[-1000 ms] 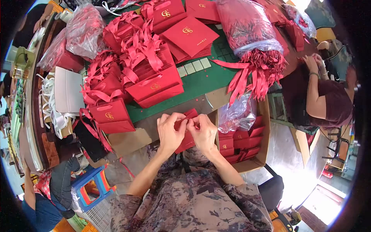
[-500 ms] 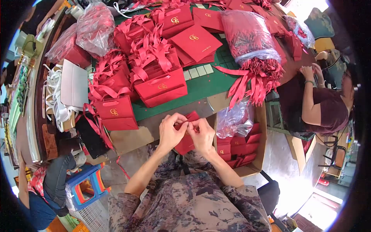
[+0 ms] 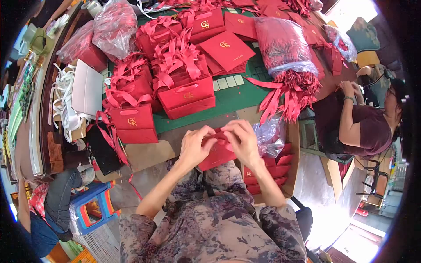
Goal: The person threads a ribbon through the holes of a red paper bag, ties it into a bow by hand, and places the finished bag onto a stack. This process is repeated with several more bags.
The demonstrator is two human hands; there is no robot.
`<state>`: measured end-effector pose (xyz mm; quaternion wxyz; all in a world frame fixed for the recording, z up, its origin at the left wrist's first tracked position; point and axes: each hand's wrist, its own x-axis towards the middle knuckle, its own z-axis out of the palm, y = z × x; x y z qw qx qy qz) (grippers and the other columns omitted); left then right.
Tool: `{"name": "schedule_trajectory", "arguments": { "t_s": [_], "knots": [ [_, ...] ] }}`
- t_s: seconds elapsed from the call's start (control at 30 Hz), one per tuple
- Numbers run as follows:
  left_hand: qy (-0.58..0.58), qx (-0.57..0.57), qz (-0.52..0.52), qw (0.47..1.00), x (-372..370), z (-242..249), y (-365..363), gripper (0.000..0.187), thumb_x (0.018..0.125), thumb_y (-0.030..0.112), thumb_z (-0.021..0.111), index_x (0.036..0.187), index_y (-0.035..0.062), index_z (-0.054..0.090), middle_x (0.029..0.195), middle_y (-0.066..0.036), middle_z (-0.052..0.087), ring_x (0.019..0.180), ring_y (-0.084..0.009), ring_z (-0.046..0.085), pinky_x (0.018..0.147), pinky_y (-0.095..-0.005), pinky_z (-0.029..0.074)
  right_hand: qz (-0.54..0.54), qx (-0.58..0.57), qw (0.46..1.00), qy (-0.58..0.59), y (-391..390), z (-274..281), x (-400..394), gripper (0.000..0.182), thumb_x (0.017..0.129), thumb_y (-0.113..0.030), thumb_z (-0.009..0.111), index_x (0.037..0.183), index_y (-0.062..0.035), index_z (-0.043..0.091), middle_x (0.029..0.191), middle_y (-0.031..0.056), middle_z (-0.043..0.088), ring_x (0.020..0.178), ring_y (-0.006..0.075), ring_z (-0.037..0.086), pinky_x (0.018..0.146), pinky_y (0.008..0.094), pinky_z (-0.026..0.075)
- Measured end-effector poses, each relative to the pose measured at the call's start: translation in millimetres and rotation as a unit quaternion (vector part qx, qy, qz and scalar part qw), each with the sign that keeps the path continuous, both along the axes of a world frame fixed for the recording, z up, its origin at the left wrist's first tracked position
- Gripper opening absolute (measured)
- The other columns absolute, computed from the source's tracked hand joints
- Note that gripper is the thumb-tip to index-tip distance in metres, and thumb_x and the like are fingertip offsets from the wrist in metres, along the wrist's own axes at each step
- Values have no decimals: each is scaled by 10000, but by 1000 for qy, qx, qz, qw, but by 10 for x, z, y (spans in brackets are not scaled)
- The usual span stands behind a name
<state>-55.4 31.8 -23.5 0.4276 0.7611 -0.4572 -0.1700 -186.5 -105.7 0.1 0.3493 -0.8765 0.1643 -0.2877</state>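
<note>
A small red paper gift bag hangs over my lap, just off the table's near edge. My left hand is closed at its upper left, thumb and fingers curled at the rim. At the upper right, my right hand grips the rim too, its fingers bent over the top. Whether a ribbon lies between the fingertips is hidden. Beyond my hands, finished-looking red bags with ribbon handles stand in rows, gold lettering on their fronts. Flat red bags lie stacked behind them.
A plastic-wrapped bundle of red ribbons lies at the table's right. Beside my right arm an open carton holds red bags. White-ribboned bags stand at left. Another person sits at right; blue stools stand at lower left.
My hands have moved apart, the right one shifting right and slightly up. More of the gift bag's front shows between them. The view has shifted slightly.
</note>
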Motion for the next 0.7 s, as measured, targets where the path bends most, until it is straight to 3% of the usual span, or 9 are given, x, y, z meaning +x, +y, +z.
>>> {"name": "schedule_trajectory", "arguments": {
  "t_s": [0.03, 0.1, 0.13, 0.17, 0.23, 0.4, 0.5, 0.57, 0.7],
  "knots": [
    [-13, -13, -16, 1000, -23, 43, -1, 153, 804, 117, 763, 911, 84, 660, 816, -76, 713, 788, -251, 684, 732, -365, 464, 0, -1, 1000, 1, -103, 9, 31, 145, 855, -27, 695, 996, -42, 664, 949, 109, 643, 934, 313, 624, 819, 397, 503],
    [-52, -30, -18, 998, -90, 7, 0, 146, 795, 113, 768, 902, 94, 670, 805, -66, 700, 766, -248, 666, 719, -372, 457, 169, 62, 982, 51, -253, 15, 97, 130, 866, -25, 663, 996, -36, 650, 938, 114, 641, 917, 320, 621, 820, 407, 492],
    [-92, -46, -19, 994, -112, -16, 7, 140, 787, 110, 773, 892, 103, 680, 793, -55, 687, 744, -246, 648, 705, -380, 449, 201, 143, 966, 82, -283, 34, 115, 98, 889, -48, 633, 985, -29, 638, 933, 123, 639, 924, 321, 623, 811, 414, 493],
    [-92, -46, -18, 995, -129, -38, 28, 140, 787, 110, 773, 892, 103, 680, 793, -55, 687, 744, -246, 648, 705, -380, 449, 201, 142, 966, 82, -333, 68, 127, 98, 889, -48, 633, 985, -29, 638, 933, 123, 639, 924, 321, 623, 811, 414, 493],
    [-148, -101, -32, 983, -148, -45, 65, 123, 772, 78, 761, 873, 115, 703, 783, -26, 663, 734, -234, 625, 689, -372, 445, 293, 168, 918, 208, -451, 123, 135, 89, 897, -68, 625, 975, -25, 630, 930, 124, 644, 938, 324, 626, 816, 414, 492],
    [-185, -92, -66, 976, -168, 9, 148, 138, 758, 54, 752, 872, 126, 725, 806, -13, 665, 761, -214, 616, 688, -358, 443, 340, 97, 900, 254, -534, 60, 129, 138, 892, -98, 647, 1011, -54, 701, 964, 113, 628, 953, 323, 632, 814, 407, 494],
    [-189, -95, -79, 974, -122, 15, 164, 140, 759, 50, 750, 873, 127, 727, 822, -15, 671, 762, -212, 610, 694, -359, 441, 363, 121, 896, 227, -536, -18, 147, 156, 892, -100, 658, 1029, -63, 722, 962, 101, 607, 932, 279, 628, 800, 378, 494],
    [-184, -104, -84, 974, -90, 11, 157, 133, 763, 49, 748, 871, 125, 726, 833, -17, 675, 762, -214, 608, 698, -359, 438, 349, 242, 875, 233, -537, -51, 156, 129, 897, -84, 652, 1006, -45, 710, 938, 82, 589, 893, 216, 612, 791, 330, 486],
    [-77, -76, -81, 991, -10, 22, 125, 114, 781, 63, 748, 877, 118, 719, 797, -20, 675, 741, -212, 598, 731, -350, 415, 319, 249, 905, 132, -467, -477, 184, 65, 924, -67, 633, 942, -15, 669, 955, 43, 579, 906, 139, 590, 807, 288, 482]
  ]
}}
